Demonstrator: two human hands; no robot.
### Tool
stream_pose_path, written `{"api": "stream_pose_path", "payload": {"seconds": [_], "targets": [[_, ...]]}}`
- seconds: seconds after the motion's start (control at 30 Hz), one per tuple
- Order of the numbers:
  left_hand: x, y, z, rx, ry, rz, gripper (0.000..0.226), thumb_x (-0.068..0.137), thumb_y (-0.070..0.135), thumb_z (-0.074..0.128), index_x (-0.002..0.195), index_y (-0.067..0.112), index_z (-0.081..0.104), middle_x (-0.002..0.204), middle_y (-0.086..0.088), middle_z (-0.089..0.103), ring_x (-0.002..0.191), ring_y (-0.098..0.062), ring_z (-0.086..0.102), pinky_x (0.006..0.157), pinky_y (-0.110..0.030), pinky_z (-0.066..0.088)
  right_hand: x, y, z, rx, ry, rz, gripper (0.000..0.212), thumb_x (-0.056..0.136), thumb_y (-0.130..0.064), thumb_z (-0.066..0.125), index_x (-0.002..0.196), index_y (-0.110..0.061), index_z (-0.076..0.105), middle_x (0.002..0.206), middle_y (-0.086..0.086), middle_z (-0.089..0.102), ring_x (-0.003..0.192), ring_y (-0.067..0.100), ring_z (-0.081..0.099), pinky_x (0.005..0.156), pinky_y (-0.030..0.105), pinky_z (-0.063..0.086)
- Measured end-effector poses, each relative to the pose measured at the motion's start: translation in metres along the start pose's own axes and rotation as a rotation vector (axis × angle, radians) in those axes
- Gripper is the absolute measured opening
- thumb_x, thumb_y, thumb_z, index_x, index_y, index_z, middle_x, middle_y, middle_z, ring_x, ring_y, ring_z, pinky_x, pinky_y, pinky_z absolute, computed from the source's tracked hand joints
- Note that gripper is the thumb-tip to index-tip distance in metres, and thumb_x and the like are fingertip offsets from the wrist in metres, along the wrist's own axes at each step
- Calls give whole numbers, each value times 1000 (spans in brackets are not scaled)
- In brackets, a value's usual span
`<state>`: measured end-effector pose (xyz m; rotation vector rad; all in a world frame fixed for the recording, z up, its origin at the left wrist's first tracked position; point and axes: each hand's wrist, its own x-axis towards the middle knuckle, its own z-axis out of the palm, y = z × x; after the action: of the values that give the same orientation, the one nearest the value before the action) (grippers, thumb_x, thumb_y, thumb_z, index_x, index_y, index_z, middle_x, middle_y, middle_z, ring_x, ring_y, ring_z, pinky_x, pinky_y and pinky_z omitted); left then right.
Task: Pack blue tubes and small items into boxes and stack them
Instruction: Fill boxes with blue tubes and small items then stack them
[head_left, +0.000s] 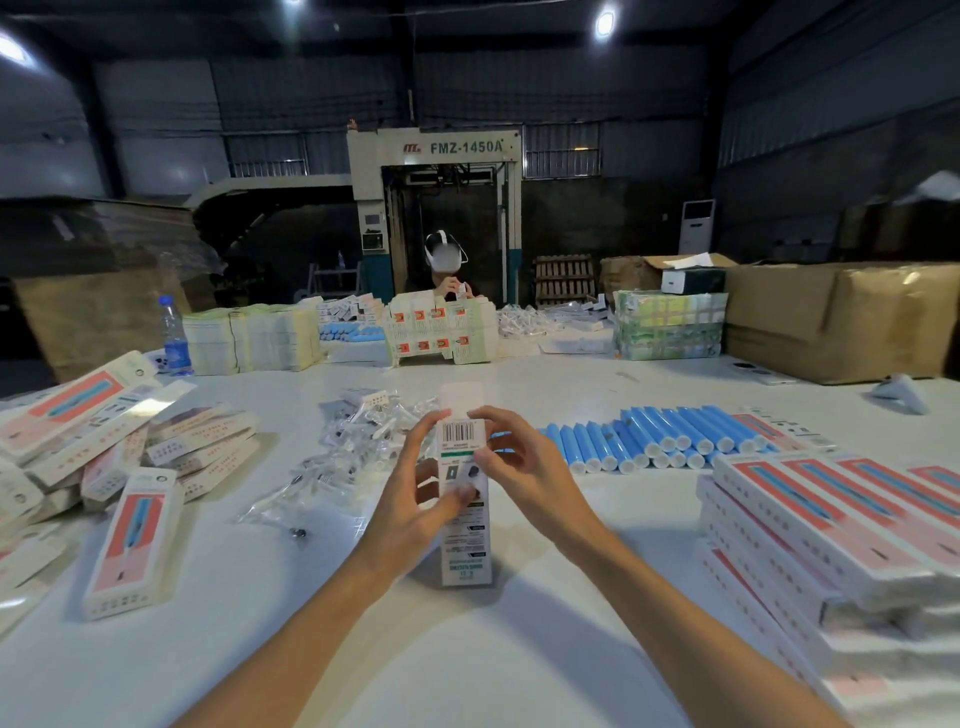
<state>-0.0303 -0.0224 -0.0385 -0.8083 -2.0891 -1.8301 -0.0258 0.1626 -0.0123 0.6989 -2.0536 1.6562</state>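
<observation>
Packing shed, white table (493, 675): stacked boxes (831, 519) at R, cut off by frame edge. Blue tubes (660, 441) lie in rows behind them. Bagged small items (348, 447) ctr-left, hard to make out. Worker's left hand (415, 499) & right hand (530, 467) both grip one box (464, 545), upright btwn them, top flap raised, contents hidden.

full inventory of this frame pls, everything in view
box: one, white with barcode, upright, table centre
blue tubes: many, blue with white ends, right of centre
bagged small items: pile, clear, left of centre
loose boxes: heap, white and red, left
stacked boxes: several layers, white and red, near right
water bottle: one, clear, blue label, far left
cartons: two seen, brown, far right
table: one, white
person: one, across the table
left grip: holds the box
right grip: holds the box
</observation>
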Motion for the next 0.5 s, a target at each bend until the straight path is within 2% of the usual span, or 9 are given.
{"api": "stream_pose_path", "payload": {"seconds": [0.07,0.17,0.3,0.33,0.4,0.5], "targets": [[1,-1,-1,42,-1,17,79,91,15,76,154,39,35,123,-3,75,111,-27,73,96,-47,62,1,-2,1,-23,-4,-9,31,100,-7,63,126,-22,62,118,0,68,105,20,69,94,38,59],[1,0,-2,74,-16,14,79,90,19,77,153,38,32,124,-1,74,112,-27,73,96,-51,62,3,-5,0,-89,-23,-34,29,98,-8,64,124,-21,61,118,-3,68,106,18,68,93,38,59],[2,0,-4,98,-26,17,82,90,27,80,154,37,29,120,-1,74,110,-26,74,93,-52,62,3,-8,3,-101,-30,-29,17,105,-31,61,120,-25,60,117,-10,68,110,12,67,93,31,58],[2,1,-4,105,-30,14,83,90,31,81,154,38,29,117,0,75,109,-26,74,92,-51,63,4,-11,3,-64,-19,-20,17,106,-37,58,116,-24,62,112,-8,70,107,12,68,91,32,59],[2,0,-5,124,-46,14,84,89,35,81,154,38,27,117,2,75,110,-24,73,91,-47,63,13,-16,2,8,43,-9,18,108,-35,55,109,-19,62,100,1,74,96,18,72,84,38,61],[3,-2,-8,130,-67,4,83,90,34,80,154,39,26,122,5,74,114,-21,72,93,-44,61,30,-24,-4,39,33,33,17,107,-32,56,116,-19,48,90,13,77,88,30,74,82,50,62]]}}
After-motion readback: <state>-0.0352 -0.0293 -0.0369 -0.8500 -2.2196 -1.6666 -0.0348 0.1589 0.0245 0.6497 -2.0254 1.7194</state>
